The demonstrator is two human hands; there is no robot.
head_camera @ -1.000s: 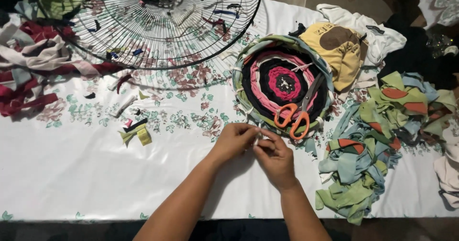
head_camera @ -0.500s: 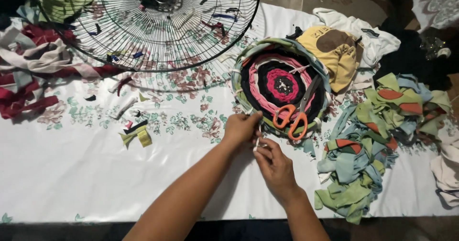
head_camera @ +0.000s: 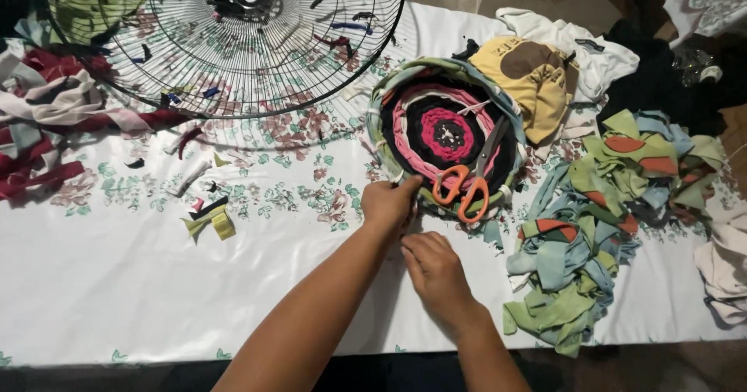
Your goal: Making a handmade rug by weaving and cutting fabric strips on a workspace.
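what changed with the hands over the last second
Both hands were pressed together on the white cloth, short of the round woven mat. The left hand has since moved up to the mat's near edge and touches it; the right hand has stayed just below it, now slightly apart. What they pinch is too small to tell. The orange scissors, fan grille and green fabric strips have not moved.

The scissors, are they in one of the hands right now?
No, the scissors lie on the round woven mat, while the left hand and right hand work at its near edge.
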